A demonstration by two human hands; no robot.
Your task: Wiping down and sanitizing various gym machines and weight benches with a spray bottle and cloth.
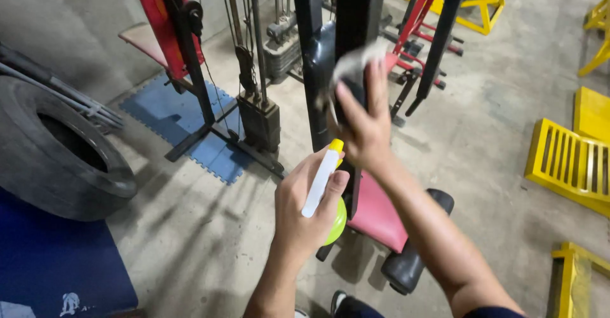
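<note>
Head view: the left hand [304, 213] is closed around a spray bottle [322, 179], white with a yellow tip and green body, held above the red seat pad [376, 216]. The right hand [363, 127] presses a pale cloth [356, 60], somewhat blurred, against the black upright post [359, 13], fingers curled over it.

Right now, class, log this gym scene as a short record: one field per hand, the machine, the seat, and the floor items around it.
left hand: grips a spray bottle, white trigger head, yellow tip, green body
right hand: presses a pale cloth against a black upright post
seat: red pad below the hands
left side: large tyre, blue floor mats
right side: yellow metal platform
</note>
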